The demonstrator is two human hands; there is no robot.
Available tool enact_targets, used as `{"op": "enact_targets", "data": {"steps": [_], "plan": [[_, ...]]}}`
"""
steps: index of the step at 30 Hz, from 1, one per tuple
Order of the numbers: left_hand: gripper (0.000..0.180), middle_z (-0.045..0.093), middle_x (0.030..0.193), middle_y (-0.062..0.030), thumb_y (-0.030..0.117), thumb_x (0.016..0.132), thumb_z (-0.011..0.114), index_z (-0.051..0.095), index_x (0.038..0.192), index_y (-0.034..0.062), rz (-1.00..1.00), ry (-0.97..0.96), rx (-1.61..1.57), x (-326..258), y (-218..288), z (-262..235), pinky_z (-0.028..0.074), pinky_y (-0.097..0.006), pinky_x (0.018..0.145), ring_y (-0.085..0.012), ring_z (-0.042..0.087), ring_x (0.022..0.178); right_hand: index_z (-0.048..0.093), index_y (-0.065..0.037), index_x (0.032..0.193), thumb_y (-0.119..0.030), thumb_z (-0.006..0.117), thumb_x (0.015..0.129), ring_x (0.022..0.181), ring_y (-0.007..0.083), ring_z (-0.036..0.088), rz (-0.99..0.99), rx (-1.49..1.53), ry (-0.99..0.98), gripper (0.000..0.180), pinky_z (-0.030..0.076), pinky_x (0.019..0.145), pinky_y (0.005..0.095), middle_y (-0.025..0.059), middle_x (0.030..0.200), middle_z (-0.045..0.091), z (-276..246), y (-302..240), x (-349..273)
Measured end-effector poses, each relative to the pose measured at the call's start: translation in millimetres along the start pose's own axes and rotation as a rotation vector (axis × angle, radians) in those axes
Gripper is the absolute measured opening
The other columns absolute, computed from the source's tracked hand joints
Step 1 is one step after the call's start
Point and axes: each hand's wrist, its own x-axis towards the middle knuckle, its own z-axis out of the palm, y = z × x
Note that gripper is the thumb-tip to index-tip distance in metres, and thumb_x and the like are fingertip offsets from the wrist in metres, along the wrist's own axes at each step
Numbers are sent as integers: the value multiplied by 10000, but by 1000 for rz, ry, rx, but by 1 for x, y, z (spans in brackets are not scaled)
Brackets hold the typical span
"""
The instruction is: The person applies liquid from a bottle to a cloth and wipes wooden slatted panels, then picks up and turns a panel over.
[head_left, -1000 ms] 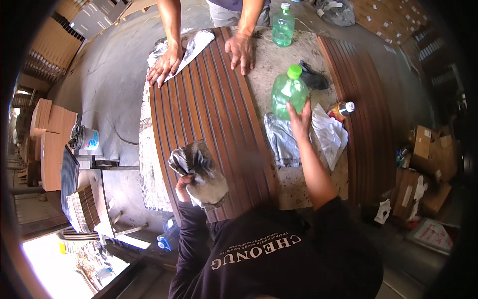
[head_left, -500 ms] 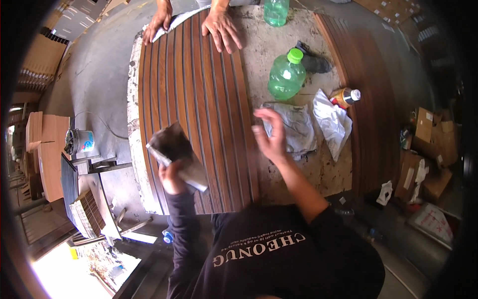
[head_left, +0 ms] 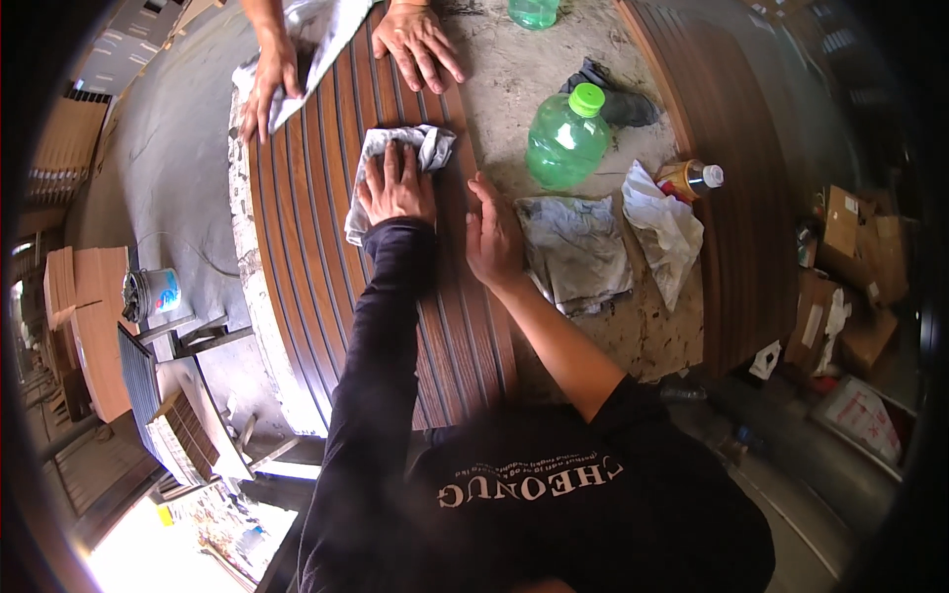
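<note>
My left hand (head_left: 397, 186) lies flat on a grey-white cloth (head_left: 433, 146), fingers stretched out and slightly spread, pressing it on a brown slatted wood-look panel (head_left: 306, 198) with dark grooves. My right hand (head_left: 494, 237) is at the panel's right edge, its fingers extended and nothing in it. Whether it touches the panel, I cannot tell. At the far end, another person's hands are on the panel: one hand (head_left: 275, 87) by a white cloth (head_left: 321, 49), the other hand (head_left: 415, 44) spread flat.
Right of the panel on the stained worktop (head_left: 494, 99) are a green bottle (head_left: 567, 143), a dark cloth (head_left: 618, 104), a dirty grey cloth (head_left: 573, 252), a crumpled white sheet (head_left: 664, 232) and a small brown bottle (head_left: 689, 181). A second brown panel (head_left: 736, 198) lies beyond. A bucket (head_left: 151, 292) stands left.
My left hand has moved forward and laid the cloth, earlier held up, down on the panel. My right hand has shifted left to the panel's edge. The other person's hands have moved left.
</note>
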Motion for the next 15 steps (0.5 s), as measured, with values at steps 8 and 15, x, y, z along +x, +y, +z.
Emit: {"op": "enact_targets", "data": {"steps": [8, 15], "plan": [[513, 428, 1401, -53, 270, 810, 578, 522, 1315, 201, 3, -84, -29, -87, 19, -17, 245, -511, 1034, -318, 348, 1287, 464, -3, 1239, -15, 487, 842, 1169, 357, 493, 10, -10, 35, 398, 389, 995, 424, 199, 1288, 495, -9, 13, 0], [423, 471, 1355, -25, 322, 889, 508, 513, 1302, 232, -34, -50, 52, -5, 6, 6, 303, -530, 992, -319, 384, 1246, 457, 1, 1233, -17, 489, 844, 1168, 362, 488, 36, 26, -18, 390, 378, 1005, 426, 212, 1290, 483, -9, 2, 1]]}}
